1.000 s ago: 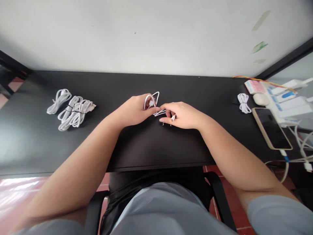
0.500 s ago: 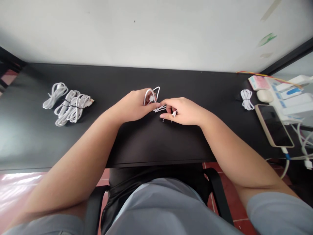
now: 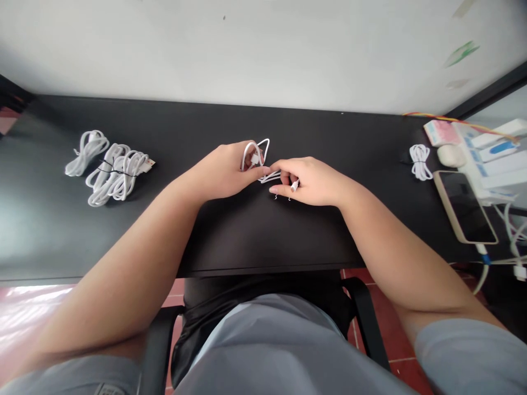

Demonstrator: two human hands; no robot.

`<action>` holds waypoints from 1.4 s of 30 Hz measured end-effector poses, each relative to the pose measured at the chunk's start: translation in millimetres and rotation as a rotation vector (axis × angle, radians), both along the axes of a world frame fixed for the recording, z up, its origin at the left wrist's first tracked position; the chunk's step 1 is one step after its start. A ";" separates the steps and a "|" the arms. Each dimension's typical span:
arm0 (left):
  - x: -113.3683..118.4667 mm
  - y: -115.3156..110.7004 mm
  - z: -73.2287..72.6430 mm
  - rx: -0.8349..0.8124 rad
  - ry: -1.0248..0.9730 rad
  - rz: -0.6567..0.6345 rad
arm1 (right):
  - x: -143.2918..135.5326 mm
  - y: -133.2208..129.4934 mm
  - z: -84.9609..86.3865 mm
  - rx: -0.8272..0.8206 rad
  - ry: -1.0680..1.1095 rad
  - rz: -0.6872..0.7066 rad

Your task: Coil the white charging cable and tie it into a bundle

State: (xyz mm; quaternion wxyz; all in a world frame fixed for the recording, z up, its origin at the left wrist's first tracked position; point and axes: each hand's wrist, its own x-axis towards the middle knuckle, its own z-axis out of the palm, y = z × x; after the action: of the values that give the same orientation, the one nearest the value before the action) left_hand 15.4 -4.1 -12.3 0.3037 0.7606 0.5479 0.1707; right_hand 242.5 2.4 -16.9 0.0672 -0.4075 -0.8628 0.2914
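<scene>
- Head view, left of frame: we see a loose white coil (image 3: 87,153) beside a clump of white cables (image 3: 109,184), the latter bound by a black tie (image 3: 116,171); probably set aside there so the middle of the black desk (image 3: 230,236) has working room.
- Centre, slightly left: the left hand (image 3: 226,170) grips the white cable (image 3: 270,176), thumb in front, fingers curled behind. A loop rises above the thumb and a flat plug (image 3: 255,159) sits inside the curl; we'd say that pinch holds the turns together.
- Centre: the cable's strands span the gap between the left thumb and right fingers. Right index tip and left thumb tip look about touching.
- Centre, slightly right: the right hand (image 3: 307,181) has its fingers closed on the cable; a connector end (image 3: 295,186) pokes out between thumb and curled fingers, likely tucked so it doesn't flop. Two tiny white bits (image 3: 275,197) lie just below the thumb.
- Right of frame: a tied white coil (image 3: 420,162), then a rounded white case (image 3: 451,156) above a phone (image 3: 466,207), its lead plugged in, presumably charging.
</scene>
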 end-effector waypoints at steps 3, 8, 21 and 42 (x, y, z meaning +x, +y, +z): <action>0.1 0.1 0.1 0.005 0.008 0.005 | 0.4 0.8 -1.0 0.008 -0.008 0.005; 0.4 0.0 0.6 0.002 0.027 0.010 | 0.4 1.2 -2.0 0.011 0.007 0.007; -0.2 0.6 -1.8 0.003 0.018 0.011 | 0.3 1.5 -2.2 0.017 0.009 0.008; -3.5 0.6 -2.9 0.003 0.011 -0.007 | 0.7 0.8 -1.5 0.023 0.012 0.007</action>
State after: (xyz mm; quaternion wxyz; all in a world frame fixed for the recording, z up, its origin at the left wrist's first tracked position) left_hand 11.9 -3.5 -15.2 0.3000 0.7638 0.5467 0.1662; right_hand 243.2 3.2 -18.4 0.0764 -0.4020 -0.8671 0.2840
